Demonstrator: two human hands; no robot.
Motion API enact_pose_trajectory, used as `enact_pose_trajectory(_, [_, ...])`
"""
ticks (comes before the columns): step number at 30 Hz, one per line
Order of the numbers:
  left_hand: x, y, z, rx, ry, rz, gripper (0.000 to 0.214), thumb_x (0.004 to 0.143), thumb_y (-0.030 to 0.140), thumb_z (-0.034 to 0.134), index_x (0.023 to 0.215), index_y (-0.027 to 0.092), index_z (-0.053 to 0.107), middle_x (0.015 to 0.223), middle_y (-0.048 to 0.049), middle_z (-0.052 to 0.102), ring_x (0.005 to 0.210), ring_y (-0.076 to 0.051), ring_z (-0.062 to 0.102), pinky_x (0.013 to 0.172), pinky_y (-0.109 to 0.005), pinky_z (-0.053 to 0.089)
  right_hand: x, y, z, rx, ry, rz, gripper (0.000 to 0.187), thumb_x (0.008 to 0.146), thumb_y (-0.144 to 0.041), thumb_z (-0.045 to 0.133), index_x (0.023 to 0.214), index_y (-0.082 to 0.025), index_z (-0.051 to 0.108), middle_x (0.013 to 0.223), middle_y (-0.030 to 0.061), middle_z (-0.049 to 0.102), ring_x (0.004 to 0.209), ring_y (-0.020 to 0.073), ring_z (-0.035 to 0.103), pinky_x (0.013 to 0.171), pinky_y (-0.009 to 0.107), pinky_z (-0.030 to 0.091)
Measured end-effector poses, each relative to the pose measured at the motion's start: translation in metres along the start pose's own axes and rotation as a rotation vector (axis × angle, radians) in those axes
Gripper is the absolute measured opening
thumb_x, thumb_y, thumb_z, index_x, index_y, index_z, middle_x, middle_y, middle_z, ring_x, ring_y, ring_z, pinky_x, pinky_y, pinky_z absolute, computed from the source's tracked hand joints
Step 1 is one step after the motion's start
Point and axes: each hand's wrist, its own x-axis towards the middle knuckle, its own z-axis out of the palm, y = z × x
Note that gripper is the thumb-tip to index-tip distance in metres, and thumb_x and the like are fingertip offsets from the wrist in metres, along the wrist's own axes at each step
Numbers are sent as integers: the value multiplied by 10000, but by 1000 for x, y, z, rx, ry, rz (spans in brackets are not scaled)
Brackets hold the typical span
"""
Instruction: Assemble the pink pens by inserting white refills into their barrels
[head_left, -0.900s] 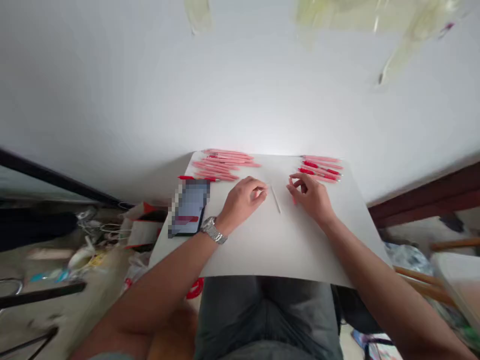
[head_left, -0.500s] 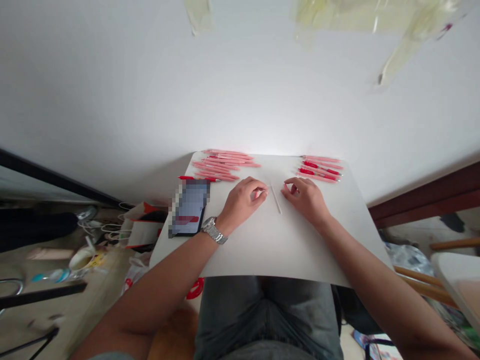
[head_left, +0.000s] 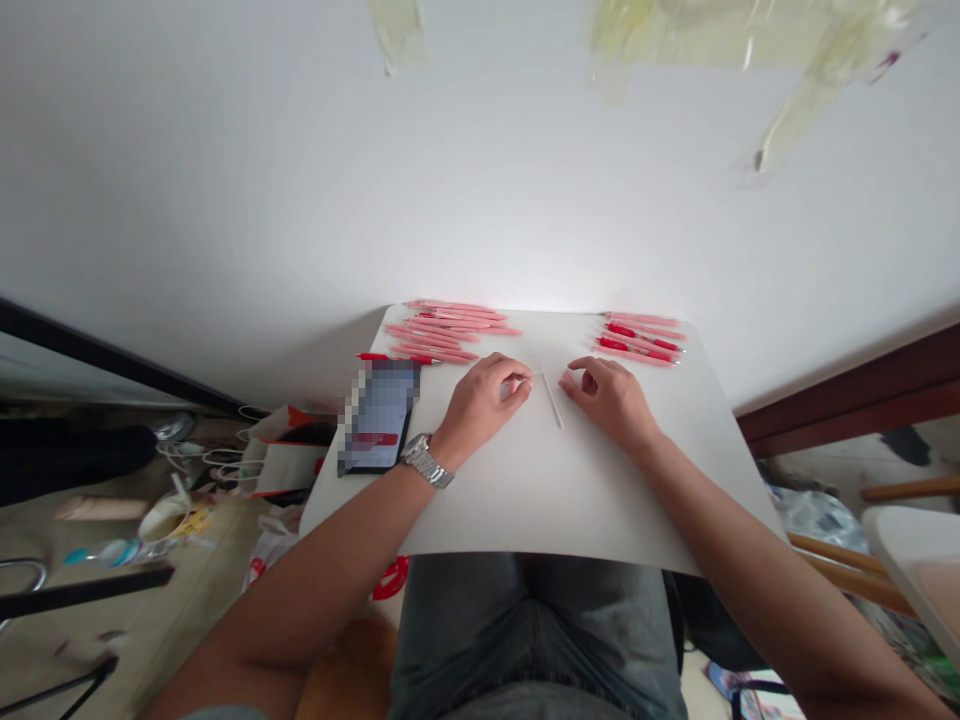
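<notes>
My left hand (head_left: 487, 398), with a metal watch (head_left: 427, 461) on its wrist, hovers low over the white table with thumb and forefinger pinched together. What that pinch holds is too small and covered to make out. Opposite it, my right hand (head_left: 611, 396) has its fingers curled round a small pink pen part (head_left: 568, 377), of which only an end shows. A thin white pen refill (head_left: 553, 400) lies slantwise on the table between the two hands, apart from both.
Several pink pens (head_left: 442, 328) lie at the back left, with a red pen (head_left: 397, 358) in front. More pink and red pens (head_left: 641, 338) lie at the back right. A phone (head_left: 381, 415) rests at the left edge. The table (head_left: 555, 500) meets a white wall (head_left: 495, 180).
Both hands have shifted very slightly to the left. The refill and the pens lie where they were.
</notes>
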Motion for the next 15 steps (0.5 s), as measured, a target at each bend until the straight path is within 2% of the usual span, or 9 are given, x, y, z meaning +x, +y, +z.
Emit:
enact_pose_trajectory(6, [1,-3,-3,4,14,-4,79,999,254,626,968,223,692,953,-37,685,927,-184,659,885,-334,531,1,-2,-5,44,55,38,196,961,-378,659,1057,-218,720,707,5,619,682,193,560,681,317,410])
enact_pose_trajectory(9, [2,-3,-5,21,31,-5,145,1012,277,607,884,215,635,888,-27,660,890,-179,633,847,-329,507,2,-3,-9,92,107,86,162,958,-384,647,948,-225,681,671,-20,561,618,161,501,637,302,382])
enact_pose_trajectory(12, [3,-4,-6,34,61,-15,236,1018,298,598,802,216,547,787,-2,602,796,-168,568,780,-324,470,3,-5,-13,181,150,155,265,957,-432,643,800,-229,572,632,-40,458,586,141,417,599,294,347])
enact_pose_trajectory(15, [4,-5,-7,20,69,-30,271,1016,296,592,773,219,503,757,8,574,758,-162,532,749,-320,448,3,-5,-16,304,157,201,367,967,-495,630,746,-230,505,641,-38,434,595,138,378,589,296,334])
